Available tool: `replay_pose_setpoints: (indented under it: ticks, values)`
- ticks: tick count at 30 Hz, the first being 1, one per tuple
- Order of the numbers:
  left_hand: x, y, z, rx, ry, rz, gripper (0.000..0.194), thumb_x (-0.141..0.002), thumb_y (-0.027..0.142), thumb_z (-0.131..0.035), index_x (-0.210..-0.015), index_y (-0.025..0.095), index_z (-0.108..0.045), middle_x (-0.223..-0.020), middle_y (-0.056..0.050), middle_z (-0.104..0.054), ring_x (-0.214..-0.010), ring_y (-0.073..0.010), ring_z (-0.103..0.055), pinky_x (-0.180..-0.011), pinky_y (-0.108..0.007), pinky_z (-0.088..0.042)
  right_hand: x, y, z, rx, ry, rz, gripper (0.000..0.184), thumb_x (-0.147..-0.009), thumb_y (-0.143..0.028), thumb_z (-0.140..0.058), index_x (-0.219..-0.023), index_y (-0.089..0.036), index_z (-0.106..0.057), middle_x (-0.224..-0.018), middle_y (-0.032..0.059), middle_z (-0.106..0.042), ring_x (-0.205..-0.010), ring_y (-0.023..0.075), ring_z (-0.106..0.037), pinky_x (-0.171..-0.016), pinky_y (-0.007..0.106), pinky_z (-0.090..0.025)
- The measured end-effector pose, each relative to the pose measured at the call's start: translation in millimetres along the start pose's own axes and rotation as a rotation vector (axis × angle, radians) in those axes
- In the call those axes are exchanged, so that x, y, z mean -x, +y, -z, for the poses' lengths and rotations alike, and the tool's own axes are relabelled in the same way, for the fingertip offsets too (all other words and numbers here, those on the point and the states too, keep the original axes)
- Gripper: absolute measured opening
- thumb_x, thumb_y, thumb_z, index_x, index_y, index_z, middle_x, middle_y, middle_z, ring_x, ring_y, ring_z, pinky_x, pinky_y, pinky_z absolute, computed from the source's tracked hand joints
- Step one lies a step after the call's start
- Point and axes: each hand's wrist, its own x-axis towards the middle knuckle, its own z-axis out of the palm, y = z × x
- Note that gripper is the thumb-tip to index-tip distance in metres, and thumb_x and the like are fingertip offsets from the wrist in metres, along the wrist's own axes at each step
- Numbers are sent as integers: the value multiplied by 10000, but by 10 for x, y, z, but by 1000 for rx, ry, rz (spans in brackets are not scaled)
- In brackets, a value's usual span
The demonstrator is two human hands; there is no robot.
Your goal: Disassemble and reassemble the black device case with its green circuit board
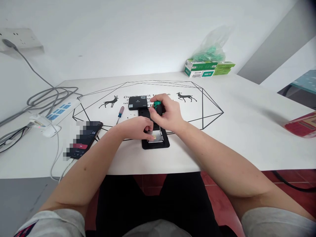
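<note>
My right hand (pixel 170 110) is wrapped round the green and black handle of a screwdriver (pixel 158 107). Its shaft points down onto a silver metal plate (pixel 156 138) that lies in an open black plastic case (pixel 166 144). With curled fingers, my left hand (pixel 138 127) grips the case and presses on the plate from the left. The screwdriver's tip is too small to make out. Just behind the hands is another black part (pixel 143 113), partly covered by my fingers. A flat black box (pixel 137 103) with small labels overlaps its far end.
Left of the hands lies a second screwdriver (pixel 120 113) with a clear red and blue handle. A phone (pixel 86 140), a power strip (pixel 63 110) and coiled grey cables (pixel 49 95) occupy the left side. Green and white boxes (pixel 201 67) under a plastic bag (pixel 212 47) stand against the wall.
</note>
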Motion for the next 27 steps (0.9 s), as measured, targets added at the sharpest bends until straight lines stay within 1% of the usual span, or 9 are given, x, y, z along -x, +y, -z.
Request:
replay_pose_setpoints:
  ticks: [3,7,10,13,16,20,23,25,27]
  values:
    - [5,2,22,9,-20,26,244,-928,462,-734,-967,222,-742,-1042,-51,-769,-906,-224,-696,-733,-331,-485,4,29,-8,8,16,12,186,-951,-308,-621,-1133,-273,-611,-878,-26,-719,-665,130,-621,-654,295,-535]
    - [0,10,25,-11,-31,50,205,-938,427,-718,-912,224,-735,-1004,-46,-773,-852,-214,-686,-683,-323,-458,1,56,-3,14,32,-13,204,-956,-331,-639,-1147,-261,-615,-913,-7,-722,-702,144,-647,-691,312,-558]
    - [1,17,35,-21,-21,27,104,-949,279,-648,-889,221,-711,-977,-34,-773,-838,-201,-679,-690,-316,-459,1,63,3,16,27,-9,208,-954,-334,-640,-1147,-261,-615,-908,-7,-720,-704,145,-647,-689,310,-557]
    - [13,11,59,-33,-3,18,136,-940,180,-583,-896,222,-704,-981,-27,-777,-837,-194,-674,-710,-311,-469,7,70,4,25,12,-17,211,-951,-341,-639,-1146,-263,-618,-897,-9,-715,-704,145,-642,-691,312,-558]
    - [35,13,86,-33,-14,46,99,-928,210,-618,-908,227,-714,-982,-26,-774,-807,-193,-663,-686,-308,-468,14,73,2,20,16,-29,212,-962,-365,-641,-1143,-257,-622,-884,-10,-705,-700,146,-635,-693,322,-565]
    - [60,34,118,-18,-54,68,98,-922,298,-671,-955,234,-738,-999,-34,-764,-834,-199,-680,-686,-305,-482,25,41,-13,-67,98,-88,239,-1005,-437,-642,-1166,-265,-601,-866,-15,-683,-696,151,-643,-688,338,-570]
    - [73,45,139,-12,-80,61,172,-892,360,-712,-1013,242,-739,-1084,-41,-763,-916,-215,-696,-737,-312,-507,47,-24,-51,-183,155,-150,276,-1049,-497,-624,-1214,-282,-570,-861,-26,-676,-680,146,-654,-671,336,-568]
    - [79,40,147,-4,-114,66,270,-850,407,-757,-1067,248,-731,-1158,-49,-761,-974,-237,-704,-775,-325,-523,70,-77,-89,-236,146,-151,295,-1058,-515,-625,-1232,-287,-555,-861,-33,-681,-669,141,-658,-667,333,-565]
    - [82,22,146,7,-138,83,376,-805,440,-796,-1122,254,-718,-1193,-59,-758,-1007,-264,-710,-798,-342,-535,97,-123,-126,-257,104,-138,303,-1054,-508,-638,-1237,-282,-551,-860,-35,-691,-691,144,-677,-688,337,-565]
